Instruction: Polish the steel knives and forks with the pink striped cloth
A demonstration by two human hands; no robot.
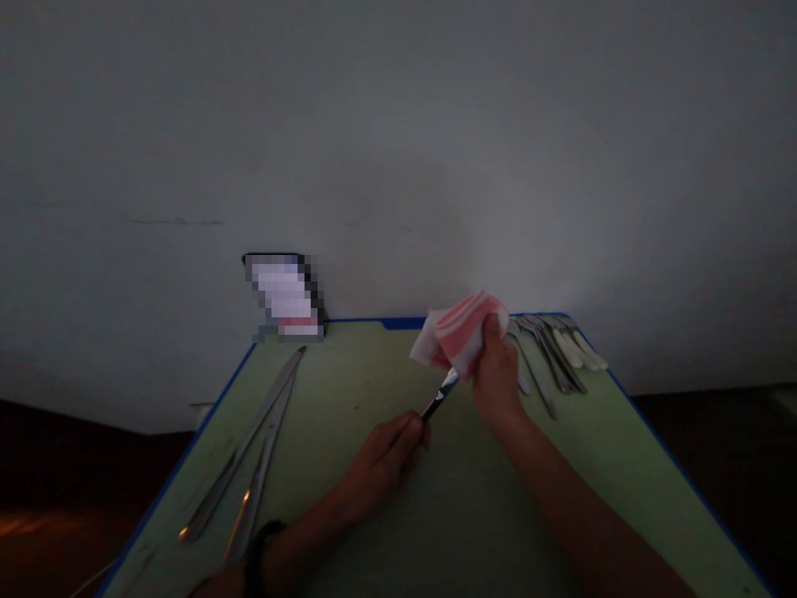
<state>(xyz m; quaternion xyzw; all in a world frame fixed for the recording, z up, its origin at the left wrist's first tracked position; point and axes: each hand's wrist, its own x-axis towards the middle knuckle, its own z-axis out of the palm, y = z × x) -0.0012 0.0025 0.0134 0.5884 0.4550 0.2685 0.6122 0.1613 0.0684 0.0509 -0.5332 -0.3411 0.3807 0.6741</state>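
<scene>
My left hand (386,461) is closed round the handle end of a metal utensil (441,396) over the middle of the green table (473,515). My right hand (496,374) grips a pink and white cloth (461,332) that is wrapped round the utensil's far end, which is hidden inside the cloth. A dark band sits on my left wrist.
Two long metal pieces of cutlery (249,457) lie on the table's left side. Several more pieces of cutlery (554,349) lie at the far right corner. A blurred-out object (286,299) leans on the grey wall at the table's back edge. The table's edges are blue.
</scene>
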